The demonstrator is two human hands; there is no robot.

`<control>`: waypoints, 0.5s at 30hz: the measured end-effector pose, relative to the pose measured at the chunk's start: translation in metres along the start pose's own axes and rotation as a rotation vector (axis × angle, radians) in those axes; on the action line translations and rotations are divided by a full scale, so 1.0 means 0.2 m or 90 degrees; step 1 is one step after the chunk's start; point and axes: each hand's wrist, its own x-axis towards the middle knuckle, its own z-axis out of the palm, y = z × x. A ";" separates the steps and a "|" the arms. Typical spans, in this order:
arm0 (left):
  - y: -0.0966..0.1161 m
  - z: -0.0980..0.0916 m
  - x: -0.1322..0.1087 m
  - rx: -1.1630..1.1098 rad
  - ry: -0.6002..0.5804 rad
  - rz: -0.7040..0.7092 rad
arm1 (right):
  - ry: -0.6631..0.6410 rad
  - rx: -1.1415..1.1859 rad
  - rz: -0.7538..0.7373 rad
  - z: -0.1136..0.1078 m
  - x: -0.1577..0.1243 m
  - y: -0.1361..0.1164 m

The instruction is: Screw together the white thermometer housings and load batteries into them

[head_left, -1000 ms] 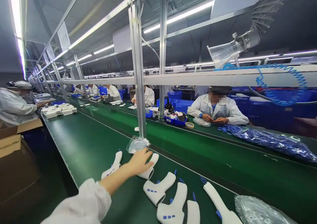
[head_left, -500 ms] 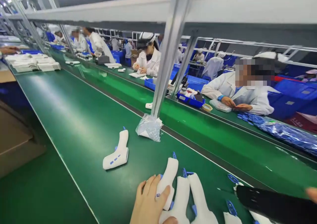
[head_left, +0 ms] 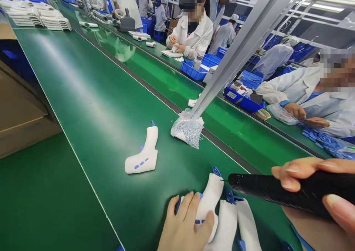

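Note:
My left hand (head_left: 188, 223) lies over a white gun-shaped thermometer housing (head_left: 213, 191) with blue buttons, its fingers curled round the body. A blue piece (head_left: 216, 171) sticks out of the housing's handle end. In my right hand (head_left: 305, 184) is a black electric screwdriver (head_left: 260, 186), held level, its thin bit pointing left at the handle end; I cannot tell whether it touches. Just right of the held housing lie another white housing (head_left: 226, 225) and a third one (head_left: 247, 221). Farther up the belt, a separate white housing (head_left: 144, 153) rests on its side.
A clear plastic bag of small screws (head_left: 188, 130) lies by a slanted metal post (head_left: 235, 54) at the green belt's (head_left: 91, 106) far edge. Stacked white parts (head_left: 36, 16) stand at far left. Co-workers in white coats sit opposite, near blue bins (head_left: 244, 100).
My right hand has come into view from the right, bringing the screwdriver left to the held housing's handle end. The view has shifted and tilted; my left hand stays on the housing.

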 end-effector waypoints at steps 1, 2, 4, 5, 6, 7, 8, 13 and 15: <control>0.01 0.01 0.01 0.037 0.077 0.001 | 0.049 0.097 0.009 0.05 0.02 0.00; 0.02 0.01 0.02 0.064 0.148 -0.006 | 0.088 0.180 0.021 0.10 0.04 0.00; 0.03 0.00 0.05 0.084 0.243 -0.023 | 0.112 0.239 0.047 0.15 0.05 0.02; 0.03 0.00 0.06 0.085 0.263 -0.032 | 0.105 0.252 0.053 0.16 0.05 0.04; 0.04 -0.01 0.07 0.086 0.267 -0.037 | 0.098 0.260 0.054 0.17 0.05 0.05; 0.04 -0.01 0.08 0.086 0.271 -0.040 | 0.091 0.263 0.054 0.17 0.05 0.06; 0.04 -0.01 0.08 0.086 0.275 -0.042 | 0.083 0.262 0.052 0.17 0.04 0.07; 0.04 0.03 0.05 0.059 0.289 -0.072 | 0.091 0.248 0.106 0.18 0.05 0.07; 0.05 0.05 0.03 0.049 0.262 -0.078 | 0.068 0.240 0.108 0.19 0.08 0.07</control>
